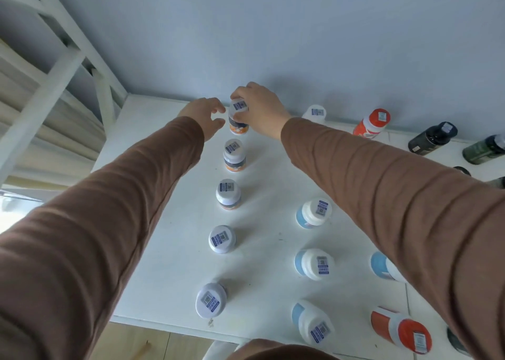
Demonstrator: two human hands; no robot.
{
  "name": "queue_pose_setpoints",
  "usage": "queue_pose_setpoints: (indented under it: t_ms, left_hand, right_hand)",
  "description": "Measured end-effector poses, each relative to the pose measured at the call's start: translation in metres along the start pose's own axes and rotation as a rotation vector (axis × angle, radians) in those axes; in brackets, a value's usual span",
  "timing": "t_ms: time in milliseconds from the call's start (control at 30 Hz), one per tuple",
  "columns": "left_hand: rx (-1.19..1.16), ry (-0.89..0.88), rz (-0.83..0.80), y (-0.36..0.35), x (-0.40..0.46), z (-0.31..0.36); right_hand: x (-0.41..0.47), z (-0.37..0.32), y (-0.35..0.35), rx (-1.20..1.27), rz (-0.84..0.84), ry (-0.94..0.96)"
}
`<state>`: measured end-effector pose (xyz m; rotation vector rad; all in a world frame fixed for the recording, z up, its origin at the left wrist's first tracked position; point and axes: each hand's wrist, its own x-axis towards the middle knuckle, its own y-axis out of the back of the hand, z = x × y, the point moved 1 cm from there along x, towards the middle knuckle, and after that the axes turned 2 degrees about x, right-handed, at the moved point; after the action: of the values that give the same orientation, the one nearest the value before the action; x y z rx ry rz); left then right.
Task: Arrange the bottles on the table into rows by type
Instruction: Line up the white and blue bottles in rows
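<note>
White counter spread beneath both brown-sleeved arms, reaching to the blue wall beyond the hands. Between the arms, trailing back from the hands toward the body: a row of white-capped orange bottles, upright and well spaced. Under the right forearm: blue-labelled bottles, with red bottles and dark bottles further right. At the row's far end, right hand clamped on the farthest orange bottle, fingers around its cap. Left hand just beside it, fingers spread, holding nothing.
</note>
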<state>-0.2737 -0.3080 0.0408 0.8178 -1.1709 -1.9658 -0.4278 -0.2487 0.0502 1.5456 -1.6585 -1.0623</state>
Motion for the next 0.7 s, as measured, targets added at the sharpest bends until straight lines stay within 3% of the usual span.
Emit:
queue_pose_setpoints:
  t_ms: [300, 500, 700]
  left_hand:
    - [-0.051, -0.020, 0.058, -0.003, -0.003, 0.003]
    - [-0.041, -0.115, 0.211, 0.009, -0.004, 0.047]
    - [0.006, -0.161, 0.201, 0.005, -0.007, 0.089]
  right_hand:
    - [-0.009, 0.011, 0.018, -0.057, 0.006, 0.022]
    - [-0.052, 0.053, 0.070, -0.076, 0.140, 0.062]
    - [-0.088, 0.100, 0.094, -0.110, 0.159, -0.027]
